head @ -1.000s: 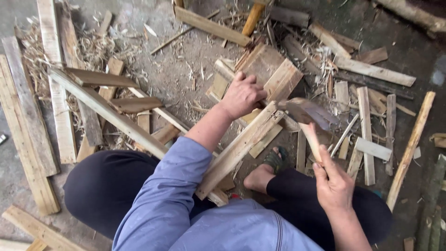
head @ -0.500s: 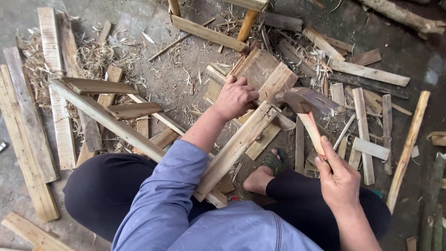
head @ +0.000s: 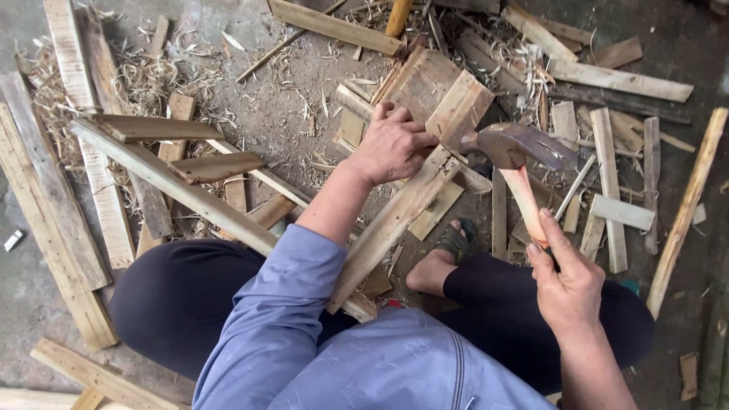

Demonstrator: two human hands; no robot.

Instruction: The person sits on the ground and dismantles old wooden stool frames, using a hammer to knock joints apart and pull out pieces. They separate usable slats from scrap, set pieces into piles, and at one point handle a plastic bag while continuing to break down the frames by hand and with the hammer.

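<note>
Bare grey concrete floor (head: 304,106) spreads under everything, littered with pale shavings and dozens of offcut wood strips, too many and too overlapped to count. One claw hammer (head: 516,163) is raised over the work: a dark, worn metal head with its claw facing right and its striking face to the left, on a light wooden handle whose long axis runs from the head down and slightly right into the right hand (head: 569,285), whose fingers are wrapped tight round the handle's lower end. One long wooden slat (head: 395,220) lies diagonally, from the person's lap up and right toward a flat board piece (head: 444,95). The left hand (head: 391,144) presses down on the slat's upper end, fingers curled over it. One sandalled foot (head: 448,254) rests just beside the slat.
</note>
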